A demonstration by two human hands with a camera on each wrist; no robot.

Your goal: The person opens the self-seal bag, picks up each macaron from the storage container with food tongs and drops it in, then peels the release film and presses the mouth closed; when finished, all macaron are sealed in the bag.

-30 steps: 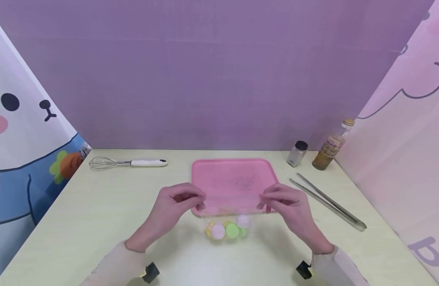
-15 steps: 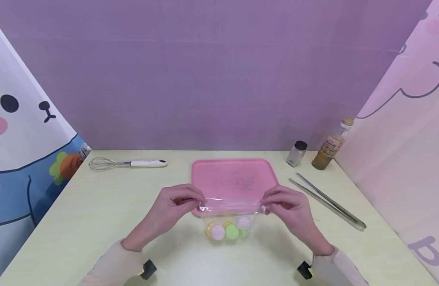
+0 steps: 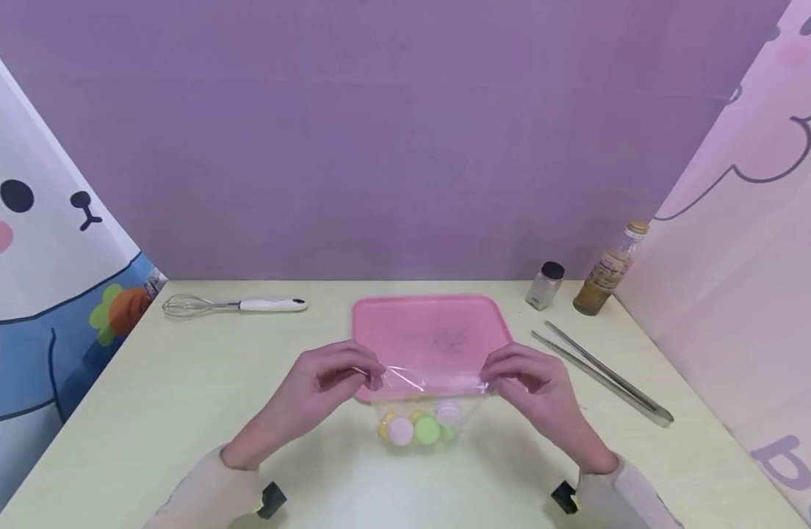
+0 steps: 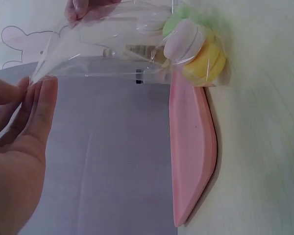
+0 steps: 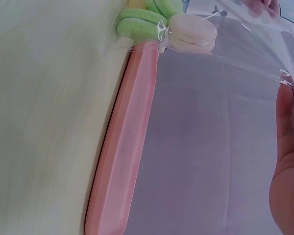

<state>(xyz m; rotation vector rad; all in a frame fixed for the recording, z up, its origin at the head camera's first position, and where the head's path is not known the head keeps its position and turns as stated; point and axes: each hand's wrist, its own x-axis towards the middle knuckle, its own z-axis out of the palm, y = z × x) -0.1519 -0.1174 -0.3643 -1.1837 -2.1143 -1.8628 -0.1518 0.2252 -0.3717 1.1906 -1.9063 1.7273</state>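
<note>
A clear plastic bag (image 3: 419,404) stands on the table just in front of the pink tray (image 3: 432,330). Several macarons, yellow, pale pink and green, lie in its bottom; a green macaron (image 3: 427,430) faces me. My left hand (image 3: 329,382) pinches the bag's top edge at the left corner between thumb and fingers. At the right corner my right hand (image 3: 531,378) pinches the same edge. The film (image 4: 88,49) is stretched between both hands in the left wrist view. A pale pink macaron (image 5: 193,33) shows through the plastic in the right wrist view.
A whisk (image 3: 233,305) lies at the back left. Metal tongs (image 3: 604,375) lie right of the tray. Behind them stand a small black-capped jar (image 3: 545,286) and a corked bottle (image 3: 604,279). A purple wall (image 3: 405,147) closes off the back.
Both hands keep their pinch on the bag's top edge. The film between them now catches more light, and the hands have hardly moved. The head view has shifted slightly.
</note>
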